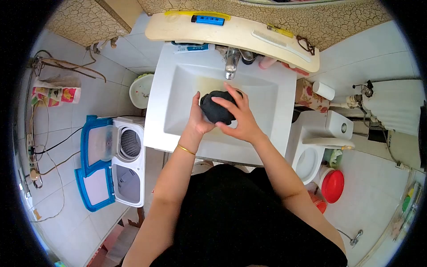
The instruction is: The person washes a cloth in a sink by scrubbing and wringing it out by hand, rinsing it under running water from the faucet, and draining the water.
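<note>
Over the white sink (pixel 175 95), both hands hold a dark, bunched-up cloth (pixel 215 109), squeezed into a round wad. My left hand (pixel 201 116) cups it from the left and below, thumb pointing up along its side. From the right, my right hand (pixel 242 116) wraps it, with fingers over the top and the thumb at the lower edge. What kind of cloth it is cannot be made out. The faucet (pixel 231 64) is just beyond the wad, and yellowish, murky water (pixel 209 83) shows in the basin behind it.
Above the sink, a shelf (pixel 240 33) carries a blue box (pixel 208 20), combs and glasses. A small washing machine (pixel 133 164) with raised lids stands at left. To the right are a toilet (pixel 307 155) and a red-lidded bucket (pixel 332 186).
</note>
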`<action>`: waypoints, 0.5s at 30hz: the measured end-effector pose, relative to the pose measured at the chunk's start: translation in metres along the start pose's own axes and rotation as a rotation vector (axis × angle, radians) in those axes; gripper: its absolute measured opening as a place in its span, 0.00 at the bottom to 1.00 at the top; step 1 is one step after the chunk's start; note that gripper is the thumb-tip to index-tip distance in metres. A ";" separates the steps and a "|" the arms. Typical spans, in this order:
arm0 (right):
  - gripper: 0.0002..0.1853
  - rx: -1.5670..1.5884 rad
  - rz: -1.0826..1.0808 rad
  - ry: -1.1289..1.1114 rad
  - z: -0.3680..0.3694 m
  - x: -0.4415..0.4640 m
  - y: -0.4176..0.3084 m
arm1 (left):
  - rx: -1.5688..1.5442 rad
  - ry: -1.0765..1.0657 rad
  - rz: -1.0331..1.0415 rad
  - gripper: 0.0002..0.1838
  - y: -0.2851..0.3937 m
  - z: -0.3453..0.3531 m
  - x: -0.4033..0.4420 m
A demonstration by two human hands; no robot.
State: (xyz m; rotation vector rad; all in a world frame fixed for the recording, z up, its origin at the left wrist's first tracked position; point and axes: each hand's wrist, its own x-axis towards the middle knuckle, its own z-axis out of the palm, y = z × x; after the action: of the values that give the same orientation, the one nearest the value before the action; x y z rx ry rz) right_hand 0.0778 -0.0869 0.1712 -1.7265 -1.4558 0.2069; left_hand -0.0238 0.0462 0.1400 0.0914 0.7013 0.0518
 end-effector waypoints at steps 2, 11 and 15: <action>0.36 0.007 0.020 -0.005 0.005 -0.002 0.003 | -0.093 -0.099 -0.045 0.32 0.001 -0.004 0.005; 0.29 0.087 0.200 0.231 0.024 0.003 0.014 | 0.011 -0.002 0.003 0.21 0.002 0.025 0.018; 0.25 0.255 0.315 0.319 0.024 0.012 0.006 | 0.022 0.004 0.190 0.13 -0.004 0.030 0.028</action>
State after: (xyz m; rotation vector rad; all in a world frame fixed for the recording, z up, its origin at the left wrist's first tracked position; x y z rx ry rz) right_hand 0.0715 -0.0645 0.1564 -1.6804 -0.8846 0.2588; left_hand 0.0170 0.0422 0.1441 0.1788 0.6953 0.2266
